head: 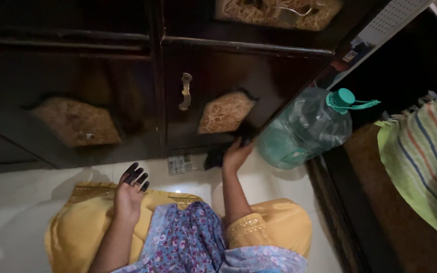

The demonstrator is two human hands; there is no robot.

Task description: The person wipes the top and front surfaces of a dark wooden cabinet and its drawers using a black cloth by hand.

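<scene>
My left hand (130, 189) is raised over my lap with fingers spread, holding nothing; its fingertips are stained dark. My right hand (235, 154) reaches forward to the bottom corner of a dark wooden cabinet door (213, 76). It grips a dark cloth (214, 156) against the door's lower edge, and part of the cloth hangs down to the floor. The door has a metal handle (185, 91) and a light carved panel (225, 112). My knees are covered by yellow fabric (79, 222) and a blue floral cloth (188, 242).
A large translucent water jug (302, 130) with a teal cap (344, 98) stands just right of my right hand. A striped green cloth (426, 162) hangs at the far right. A small printed paper (180, 164) lies on the white tiled floor (11, 202).
</scene>
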